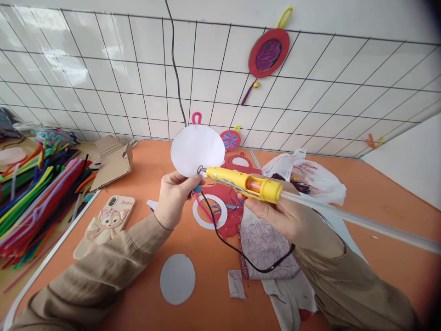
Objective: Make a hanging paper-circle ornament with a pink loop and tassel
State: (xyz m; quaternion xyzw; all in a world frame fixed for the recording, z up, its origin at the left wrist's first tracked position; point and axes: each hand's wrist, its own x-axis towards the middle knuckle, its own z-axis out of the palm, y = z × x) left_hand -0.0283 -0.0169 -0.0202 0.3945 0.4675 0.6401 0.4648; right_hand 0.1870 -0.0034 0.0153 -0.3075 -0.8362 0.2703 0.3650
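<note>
My left hand (174,195) is closed on the lower edge of a white paper disc (198,148), held up with its back facing me. A pink loop (196,118) sticks up from the disc's top. At its bottom lies a small dark thread loop (200,169), and a blue bead (197,189) hangs under my fingers. My right hand (282,214) is wrapped round a yellow hot glue gun (241,181). Its nozzle is at the thread loop by my left thumb; I cannot tell whether they touch. A long clear glue stick (358,218) juts from the gun's rear.
On the orange table are a white disc (178,279), a white ring (195,216), a phone (106,220), red cutouts (229,197), patterned cloth (268,246) and a plastic bag (320,179). Pipe cleaners (37,197) and cardboard (112,161) lie left. The gun's black cable (237,252) loops below.
</note>
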